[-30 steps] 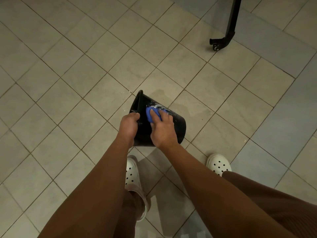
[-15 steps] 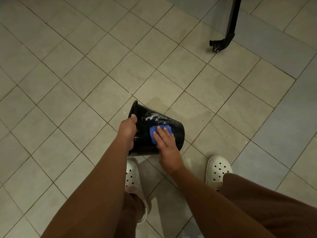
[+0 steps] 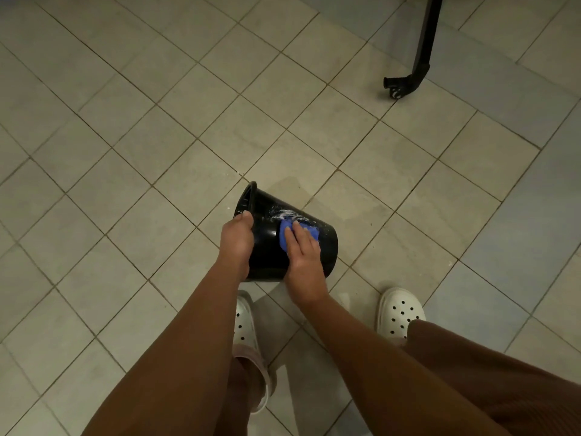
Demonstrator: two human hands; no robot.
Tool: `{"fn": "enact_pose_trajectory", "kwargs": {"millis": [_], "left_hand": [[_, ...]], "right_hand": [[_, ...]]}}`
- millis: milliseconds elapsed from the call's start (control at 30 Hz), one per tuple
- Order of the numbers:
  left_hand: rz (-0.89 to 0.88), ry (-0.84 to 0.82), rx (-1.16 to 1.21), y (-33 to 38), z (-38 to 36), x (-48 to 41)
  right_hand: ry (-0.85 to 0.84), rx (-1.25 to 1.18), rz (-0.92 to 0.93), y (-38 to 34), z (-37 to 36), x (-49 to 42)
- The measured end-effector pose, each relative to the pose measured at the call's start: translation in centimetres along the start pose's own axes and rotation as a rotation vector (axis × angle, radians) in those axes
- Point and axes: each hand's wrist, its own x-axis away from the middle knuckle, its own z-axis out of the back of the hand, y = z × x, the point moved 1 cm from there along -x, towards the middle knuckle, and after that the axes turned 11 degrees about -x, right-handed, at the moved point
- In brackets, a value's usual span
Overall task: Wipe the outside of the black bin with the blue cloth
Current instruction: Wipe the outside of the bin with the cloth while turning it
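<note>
Though well beyond bin [image 3: 267, 253], wheeled leg [image 3: 423, 51].

Single head-worn view faces steeply down over the tiled floor [image 3: 132, 158].

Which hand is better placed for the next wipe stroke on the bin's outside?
Right. The right hand lies flat on the blue cloth against the side of the black bin; the left hand grips its rim, steadying it.
</note>
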Motion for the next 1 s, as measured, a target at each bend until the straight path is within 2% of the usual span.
{"fn": "enact_pose_trajectory", "kwargs": {"millis": [133, 267, 367, 433, 500, 633, 733, 800, 933, 1000], "left_hand": [[0.01, 0.03, 0.038, -0.1, 0.2, -0.3], [-0.02, 0.012, 0.035, -0.1, 0.3, -0.3], [-0.024, 0.014, 0.053, 0.0, -0.1, 0.3], [-0.01, 0.033, 0.048, -0.1, -0.1, 0.4], [0.007, 0.053, 0.029, -0.2, 0.1, 0.3], [-0.008, 0.076, 0.015, 0.0, 0.4, -0.1], [-0.023, 0.088, 0.014, 0.0, 0.6, -0.3], [-0.028, 0.085, 0.013, 0.0, 0.5, -0.3], [-0.019, 0.113, -0.001, -0.3, 0.5, -0.1], [-0.002, 0.118, -0.006, -0.4, 0.7, -0.1]], "right_hand": [[-0.024, 0.001, 0.102, -1.2, -1.4, 1.8], [-0.095, -0.041, 0.14, -2.5, -0.8, -1.0], [-0.114, -0.013, 0.018, -1.9, 0.2, -2.7], [-0.064, 0.007, -0.112, -0.9, 0.6, -2.2], [-0.038, -0.005, -0.163, -0.6, 0.3, -0.9], [-0.051, -0.008, 0.05, -1.8, -1.5, 0.7], [-0.142, -0.052, 0.087, -1.8, -0.9, -1.1], [-0.156, -0.061, 0.014, -0.9, -0.4, -2.3], [-0.099, 0.006, -0.252, 0.7, 0.5, -1.8], [-0.069, 0.015, -0.311, 0.6, 0.1, -0.3]]}}
